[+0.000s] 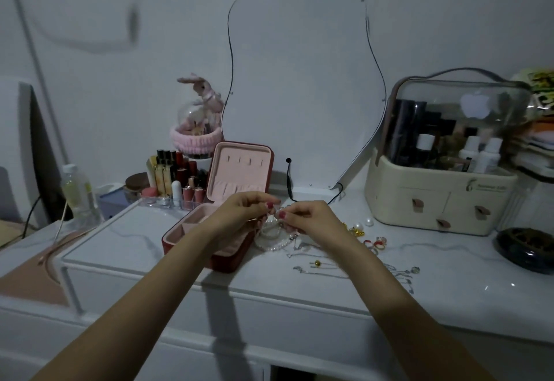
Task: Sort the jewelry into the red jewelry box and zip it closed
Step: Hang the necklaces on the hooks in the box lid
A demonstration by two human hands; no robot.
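The red jewelry box (229, 262) stands open on the white dresser top, its pink-lined lid (239, 171) upright at the back. Just right of the box, my left hand (239, 212) and my right hand (311, 218) meet above a pearl necklace (271, 239); both pinch its upper end between fingertips while its loops hang down onto the table. Right of my hands lie thin silver chains (323, 269), small red and white rings (374, 242), gold pieces with pearl earrings (358, 227) and a loose pearl (369, 221).
A clear lipstick organizer (174, 183) and a bunny dome (198, 117) stand behind the box. A wavy mirror (302, 87) leans on the wall. A cream cosmetics case (443, 165) fills the right; a dark round dish (527, 248) sits near it. A bottle (79, 189) stands left.
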